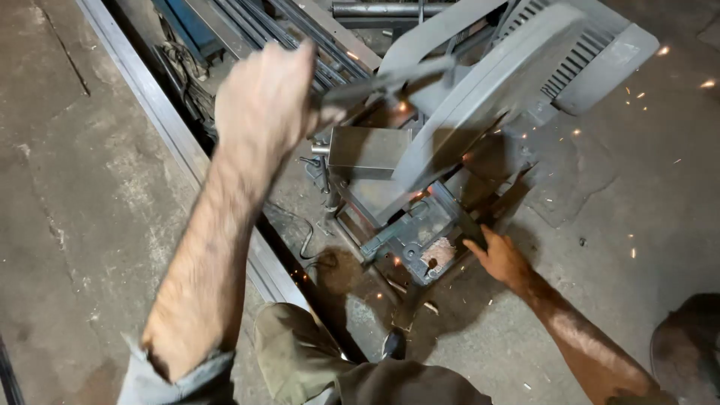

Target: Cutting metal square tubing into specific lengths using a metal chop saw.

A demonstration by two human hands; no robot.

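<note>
Left hand: our left hand (264, 97) is closed in a fist around the saw handle (390, 81), raised at the top of the view, arm stretched forward.
Right hand: our right hand (501, 259) lies low on the right, fingers bent against the dark metal strip (499, 206) that runs up under the blade; we cannot tell whether it grips or only presses.
Chop saw: the grey chop saw (487, 90) sits on the concrete floor (75, 187) in front of us, its guard tilted down over the vise (409, 236), sparks flying to the right.
Handling: we judge the saw heavy and rigid, best taken only by its handle; the strip looks stiff, sharp-edged and probably hot near the cut, so we would hold it well back from the blade.
Around: long steel rails (172, 127) lie on the left, and our knee (300, 352) is bent below.
</note>
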